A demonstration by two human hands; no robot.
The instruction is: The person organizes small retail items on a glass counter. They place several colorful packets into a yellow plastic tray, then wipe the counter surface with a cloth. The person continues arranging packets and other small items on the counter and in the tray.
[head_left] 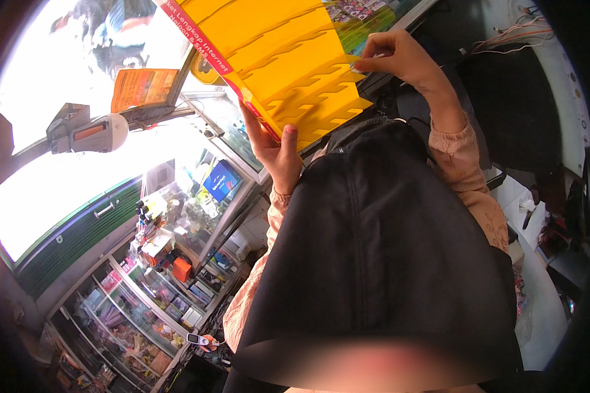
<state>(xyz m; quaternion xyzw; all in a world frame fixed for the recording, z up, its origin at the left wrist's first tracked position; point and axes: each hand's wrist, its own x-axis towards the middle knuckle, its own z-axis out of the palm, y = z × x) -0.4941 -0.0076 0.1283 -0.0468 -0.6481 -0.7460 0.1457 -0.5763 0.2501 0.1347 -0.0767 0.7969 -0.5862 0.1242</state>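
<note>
A yellow display rack [295, 62] with tiered, slotted rows and a red printed side strip is tilted up in front of me. My left hand [278, 154] grips its lower left corner, thumb at the front edge and fingers along the red side. Just off the rack's right edge is my right hand [403, 62], its thumb and forefinger pinched together. A tiny pale bit shows at those fingertips, too small to name. The rack's slots show no cards in the part I see.
Glass display cases [131, 308] with packed goods stand at the left, with a blue box [221, 180] on top. A grey-white lamp-like device [88, 133] and an orange sheet [141, 90] are at the upper left. Loose wires [518, 40] hang at the upper right.
</note>
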